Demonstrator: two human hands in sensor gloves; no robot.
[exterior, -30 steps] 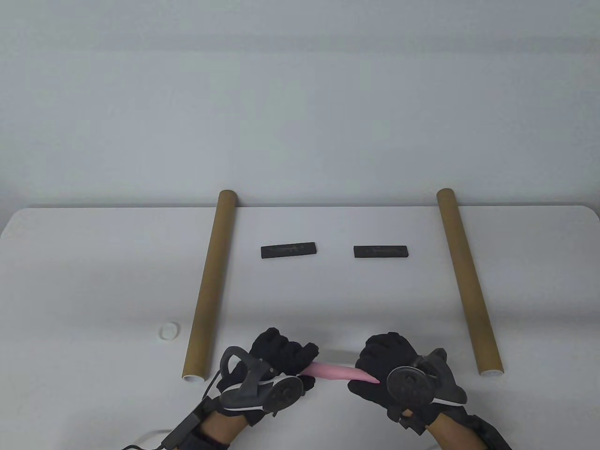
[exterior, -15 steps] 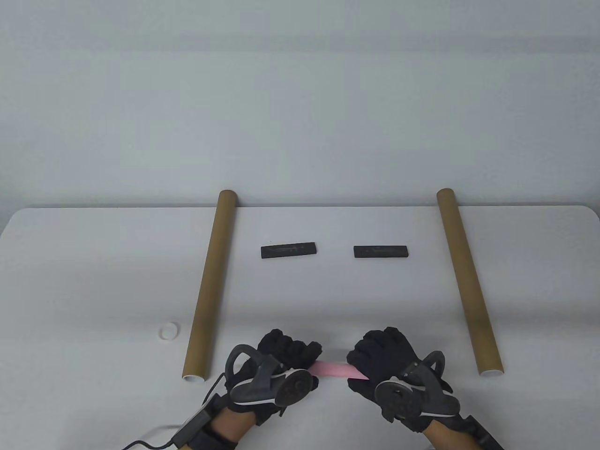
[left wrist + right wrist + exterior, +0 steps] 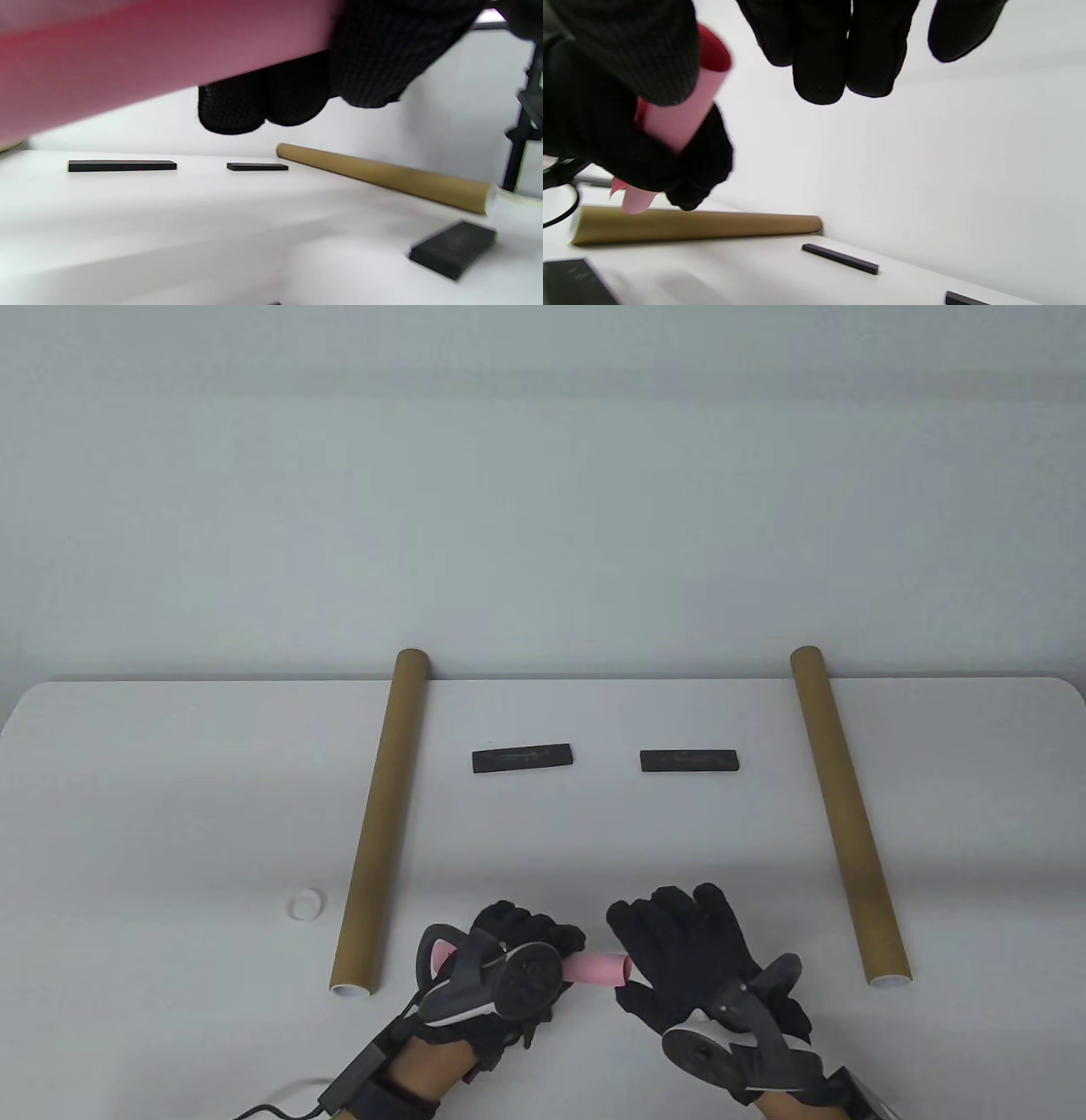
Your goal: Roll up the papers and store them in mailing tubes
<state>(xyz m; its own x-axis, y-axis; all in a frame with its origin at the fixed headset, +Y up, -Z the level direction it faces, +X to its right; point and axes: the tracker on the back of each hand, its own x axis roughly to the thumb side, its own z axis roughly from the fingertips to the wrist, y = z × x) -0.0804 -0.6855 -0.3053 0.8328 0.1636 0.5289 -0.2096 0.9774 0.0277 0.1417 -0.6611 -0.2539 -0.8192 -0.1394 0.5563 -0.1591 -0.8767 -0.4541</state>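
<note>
Pink paper roll (image 3: 594, 968) lies crosswise, gripped by left hand (image 3: 509, 963).

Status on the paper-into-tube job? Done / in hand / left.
Done: the pink paper is rolled into a tight roll.
In hand: the left hand grips it above the table; the right hand has its fingers spread at the roll's open end.
Left: both mailing tubes, left tube and right tube, lie untouched; nothing inserted yet.
</note>
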